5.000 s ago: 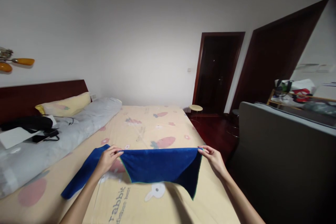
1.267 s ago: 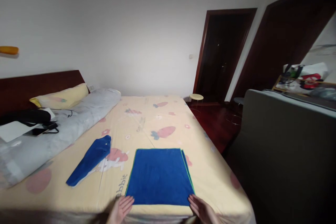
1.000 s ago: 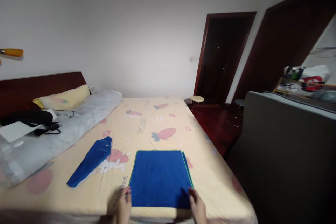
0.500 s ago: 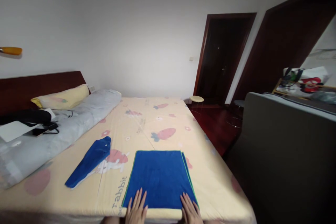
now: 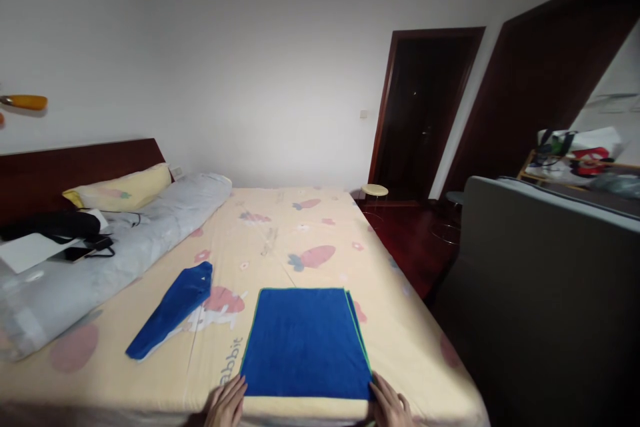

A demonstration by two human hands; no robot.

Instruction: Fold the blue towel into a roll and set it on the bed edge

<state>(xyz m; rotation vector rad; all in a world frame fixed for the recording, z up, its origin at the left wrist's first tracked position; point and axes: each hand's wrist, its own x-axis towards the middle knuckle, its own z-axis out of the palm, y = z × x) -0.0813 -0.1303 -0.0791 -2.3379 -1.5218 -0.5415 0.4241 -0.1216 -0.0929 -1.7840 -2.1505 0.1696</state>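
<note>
A folded blue towel [image 5: 306, 343] with a green edge lies flat near the front edge of the bed [image 5: 300, 240]. My left hand [image 5: 226, 404] rests at its near left corner, fingers spread flat on the sheet. At the near right corner sits my right hand [image 5: 391, 403], fingers loosely stretched and touching the towel's edge. Neither hand holds anything. A second blue towel [image 5: 171, 309], folded into a narrow strip, lies to the left on the sheet.
A grey quilt roll [image 5: 100, 267] and yellow pillow [image 5: 120, 188] lie along the bed's left side, with a black bag and papers [image 5: 45, 237] on them. A grey upright panel [image 5: 545, 293] stands to the right. A small stool [image 5: 374, 191] sits by the dark doorway.
Five seconds ago both hands held the towel stretched in the air. It now lies folded flat. In the last half second both hands slid off the towel outward to its near corners.
</note>
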